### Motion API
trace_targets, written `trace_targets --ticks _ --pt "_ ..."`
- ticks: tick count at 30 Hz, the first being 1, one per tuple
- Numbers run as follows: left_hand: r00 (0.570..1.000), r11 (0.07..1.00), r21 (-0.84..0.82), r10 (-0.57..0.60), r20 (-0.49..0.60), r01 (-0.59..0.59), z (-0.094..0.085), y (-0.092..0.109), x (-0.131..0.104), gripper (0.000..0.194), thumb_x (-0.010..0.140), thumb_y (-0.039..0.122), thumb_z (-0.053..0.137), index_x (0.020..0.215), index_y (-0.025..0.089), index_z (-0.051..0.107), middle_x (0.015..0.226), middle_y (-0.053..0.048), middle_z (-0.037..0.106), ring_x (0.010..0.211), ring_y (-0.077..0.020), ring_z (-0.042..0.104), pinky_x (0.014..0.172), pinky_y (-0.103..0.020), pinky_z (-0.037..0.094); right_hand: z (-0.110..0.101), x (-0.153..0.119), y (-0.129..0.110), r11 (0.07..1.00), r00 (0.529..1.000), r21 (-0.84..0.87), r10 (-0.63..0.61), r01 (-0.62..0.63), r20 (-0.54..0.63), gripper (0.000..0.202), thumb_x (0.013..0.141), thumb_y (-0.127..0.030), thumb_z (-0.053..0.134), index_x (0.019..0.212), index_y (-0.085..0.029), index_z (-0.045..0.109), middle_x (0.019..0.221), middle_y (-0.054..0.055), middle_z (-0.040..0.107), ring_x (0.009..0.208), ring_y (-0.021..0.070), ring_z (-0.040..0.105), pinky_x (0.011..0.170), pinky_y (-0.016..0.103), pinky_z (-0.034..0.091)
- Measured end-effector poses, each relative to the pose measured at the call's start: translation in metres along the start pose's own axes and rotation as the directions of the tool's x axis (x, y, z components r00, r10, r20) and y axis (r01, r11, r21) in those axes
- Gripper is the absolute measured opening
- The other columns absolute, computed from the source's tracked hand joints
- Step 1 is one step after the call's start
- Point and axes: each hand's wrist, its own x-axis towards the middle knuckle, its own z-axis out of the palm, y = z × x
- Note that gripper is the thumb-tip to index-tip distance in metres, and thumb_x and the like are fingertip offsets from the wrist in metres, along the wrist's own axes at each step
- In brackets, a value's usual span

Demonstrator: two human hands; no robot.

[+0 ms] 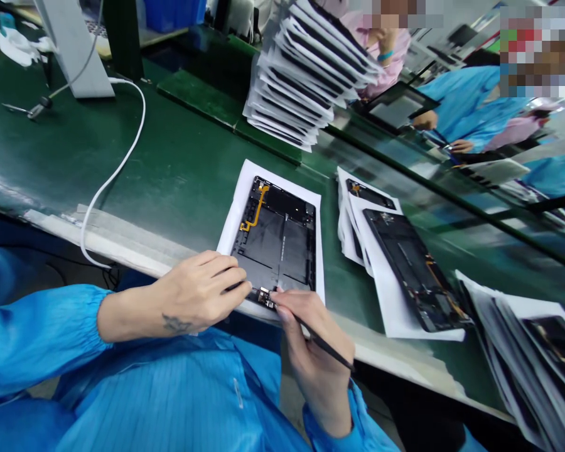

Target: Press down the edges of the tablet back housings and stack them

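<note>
An opened black tablet housing [270, 242] lies on a white sheet [238, 188] at the front edge of the green bench. An orange flex cable [257, 213] runs along its upper left. My left hand [202, 292] rests at the housing's lower left corner, fingers bent together; what they hold, if anything, is hidden. Dark tweezers [327, 348] are pinched in my right hand [311, 339], at the lower edge of the housing. Between my fingertips sits a small metallic connector part [266, 296], at that same edge.
More housings on white sheets [388, 314] lie to the right, with a layered pile [503, 333] beyond. A tall stack of interleaved sheets [301, 75] stands behind. A white cable [136, 135] curves across the left side. Other people work across the bench.
</note>
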Motion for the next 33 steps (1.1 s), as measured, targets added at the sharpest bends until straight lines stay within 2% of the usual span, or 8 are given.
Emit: trace_targets --ticks 8,13,17,21,24,26,27,33 --pt "0.995 0.998 0.057 0.008 0.098 -0.014 0.000 0.006 0.006 0.026 0.101 0.016 0.044 0.113 0.011 0.067 0.101 -0.012 0.071 0.091 -0.0230 0.066 0.082 -0.037 0.054 -0.002 -0.007 -0.001 0.974 0.963 -0.095 -0.186 0.207 0.195 0.029 0.092 -0.006 0.060 0.117 -0.018 0.068 0.091 0.009 0.071 0.094 0.0239 0.068 0.084 0.039 0.058" --pt "0.975 0.944 -0.246 -0.199 0.103 0.218 0.000 -0.005 -0.004 0.030 0.102 0.022 0.048 0.127 0.020 0.065 0.122 -0.012 0.068 0.120 -0.0247 0.063 0.100 -0.043 0.053 -0.004 -0.009 0.017 0.993 0.997 0.119 0.011 -0.002 -0.074 0.021 0.095 -0.010 0.058 0.104 -0.022 0.072 0.095 0.007 0.074 0.090 0.0205 0.071 0.080 0.035 0.059" --pt "0.833 0.689 -0.497 -0.534 0.144 0.527 -0.001 -0.040 0.002 0.045 0.103 0.035 0.049 0.145 0.021 0.053 0.148 -0.019 0.054 0.138 -0.0297 0.053 0.101 -0.046 0.057 -0.001 -0.010 0.031 0.961 0.965 0.263 0.144 -0.083 -0.221 0.017 0.098 -0.024 0.059 0.096 -0.023 0.076 0.086 0.005 0.074 0.079 0.0191 0.071 0.071 0.029 0.059" --pt "0.747 0.418 -0.669 -0.580 0.324 0.614 -0.007 -0.063 0.027 0.058 0.104 0.042 0.048 0.155 0.015 0.037 0.147 -0.030 0.051 0.124 -0.0271 0.066 0.079 -0.035 0.064 0.004 -0.006 0.034 0.919 0.946 0.381 0.207 -0.101 -0.249 0.023 0.098 -0.037 0.060 0.089 -0.024 0.077 0.081 0.004 0.073 0.074 0.0180 0.070 0.068 0.026 0.056" --pt "0.614 0.207 -0.666 -0.640 0.462 0.717 -0.005 -0.061 0.041 0.065 0.103 0.048 0.049 0.156 0.016 0.031 0.148 -0.029 0.050 0.120 -0.0243 0.068 0.077 -0.034 0.064 0.006 -0.004 0.035 0.896 0.942 0.431 0.230 -0.107 -0.244 0.031 0.098 -0.046 0.059 0.086 -0.024 0.077 0.078 0.004 0.071 0.072 0.0181 0.068 0.071 0.026 0.056" --pt "0.542 0.073 -0.649 -0.625 0.562 0.757 0.002 -0.058 0.047 0.062 0.100 0.051 0.050 0.151 0.017 0.041 0.138 -0.023 0.062 0.113 -0.0234 0.071 0.082 -0.037 0.062 0.007 -0.004 0.038 0.888 0.944 0.451 0.220 -0.089 -0.247 0.037 0.098 -0.050 0.056 0.086 -0.023 0.077 0.074 0.004 0.070 0.069 0.0174 0.067 0.070 0.026 0.055" --pt "0.544 0.046 -0.650 -0.594 0.593 0.759 0.006 -0.058 0.050 0.058 0.098 0.053 0.052 0.143 0.016 0.051 0.129 -0.020 0.068 0.110 -0.0241 0.072 0.085 -0.038 0.061 0.007 -0.004 0.040 0.886 0.948 0.457 0.211 -0.082 -0.239 0.039 0.099 -0.052 0.055 0.086 -0.023 0.077 0.073 0.003 0.068 0.067 0.0169 0.066 0.068 0.026 0.055" --pt "0.708 0.515 -0.492 -0.580 0.403 0.702 -0.005 -0.094 0.105 0.051 0.082 0.063 0.063 0.091 0.014 0.071 0.088 -0.008 0.075 0.090 -0.0292 0.069 0.080 -0.036 0.056 -0.019 0.013 0.056 0.916 0.991 0.389 -0.053 0.098 -0.124 0.034 0.101 -0.045 0.053 0.092 -0.022 0.076 0.075 0.005 0.070 0.067 0.0163 0.067 0.063 0.025 0.053"
